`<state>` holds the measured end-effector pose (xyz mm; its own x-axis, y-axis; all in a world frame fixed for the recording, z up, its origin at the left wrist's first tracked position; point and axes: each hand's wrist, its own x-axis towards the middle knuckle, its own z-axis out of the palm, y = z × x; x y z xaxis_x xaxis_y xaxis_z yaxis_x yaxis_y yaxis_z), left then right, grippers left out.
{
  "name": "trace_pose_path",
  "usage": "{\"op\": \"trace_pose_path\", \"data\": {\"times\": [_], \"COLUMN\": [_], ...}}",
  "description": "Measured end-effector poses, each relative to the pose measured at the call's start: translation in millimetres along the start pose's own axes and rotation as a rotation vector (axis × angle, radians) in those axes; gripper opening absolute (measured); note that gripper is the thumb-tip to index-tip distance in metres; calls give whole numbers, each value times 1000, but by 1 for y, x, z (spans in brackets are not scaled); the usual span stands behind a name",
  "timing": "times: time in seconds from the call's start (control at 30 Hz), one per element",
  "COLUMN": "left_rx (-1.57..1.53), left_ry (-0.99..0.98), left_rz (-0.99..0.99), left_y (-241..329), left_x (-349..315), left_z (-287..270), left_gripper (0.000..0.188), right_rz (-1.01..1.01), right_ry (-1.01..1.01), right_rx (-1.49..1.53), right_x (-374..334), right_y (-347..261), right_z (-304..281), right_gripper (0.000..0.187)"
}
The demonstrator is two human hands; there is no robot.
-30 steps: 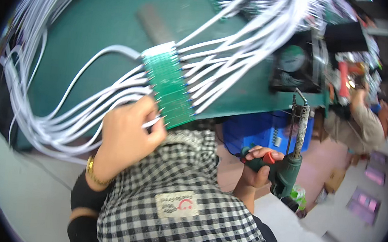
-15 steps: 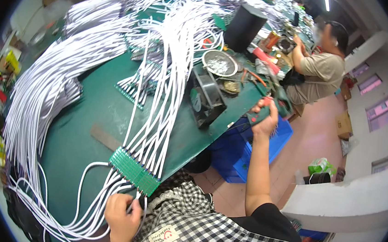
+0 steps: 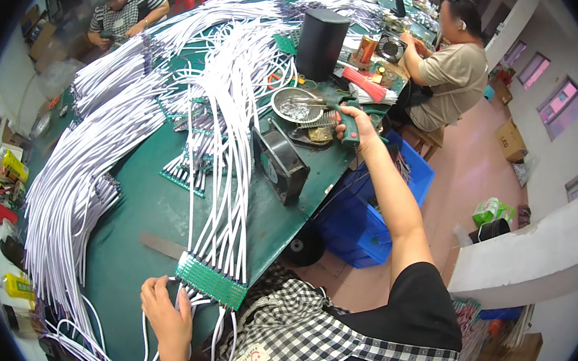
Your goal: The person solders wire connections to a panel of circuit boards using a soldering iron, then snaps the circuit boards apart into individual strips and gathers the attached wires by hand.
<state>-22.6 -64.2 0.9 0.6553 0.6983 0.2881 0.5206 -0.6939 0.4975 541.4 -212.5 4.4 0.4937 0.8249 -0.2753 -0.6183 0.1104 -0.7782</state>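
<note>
A green perforated circuit board (image 3: 211, 282) lies near the table's front edge, white cables (image 3: 229, 196) running from its far side and more from its near side. My left hand (image 3: 168, 318) is over the near-side cables at the board's left corner, thumb and fingers apart; its palm side is hidden. My right hand (image 3: 359, 128) is closed around a green soldering gun (image 3: 350, 125) with a red button. The gun's front end is over a round metal bowl (image 3: 298, 106) holding silvery bits, beside a coiled metal spring (image 3: 323, 120).
A black fan (image 3: 280, 162) stands between the board and the bowl. Behind are a black bin-like container (image 3: 321, 44) and red wires (image 3: 364, 85). Thick cable bundles (image 3: 91, 163) cover the left side. A blue crate (image 3: 360, 228) sits below the table's right edge. Two people work farther back.
My right hand has carried the soldering gun left to the bowl. My left hand has gone from a closed grip below the board to its left corner, fingers parted. The view has shifted.
</note>
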Motion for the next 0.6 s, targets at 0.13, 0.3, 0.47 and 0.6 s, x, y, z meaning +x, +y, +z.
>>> {"op": "trace_pose_path", "data": {"times": [0.13,0.3,0.47,0.6], "left_rx": [-112,-188,-232,-578], "left_ry": [-58,-2,-86,-171], "left_rz": [-147,-260,-268,-418], "left_y": [6,13,12,2], "left_x": [-7,0,16,9], "left_z": [2,9,1,-4], "left_gripper": [20,14,23,22], "right_rz": [-261,-394,-1129,-1563], "right_ry": [477,927,852,477], "right_rx": [-904,-1857,-1582,-864], "right_x": [0,-5,-44,-101], "right_y": [4,5,4,77], "right_z": [22,23,32,130], "right_gripper": [37,65,22,10]}}
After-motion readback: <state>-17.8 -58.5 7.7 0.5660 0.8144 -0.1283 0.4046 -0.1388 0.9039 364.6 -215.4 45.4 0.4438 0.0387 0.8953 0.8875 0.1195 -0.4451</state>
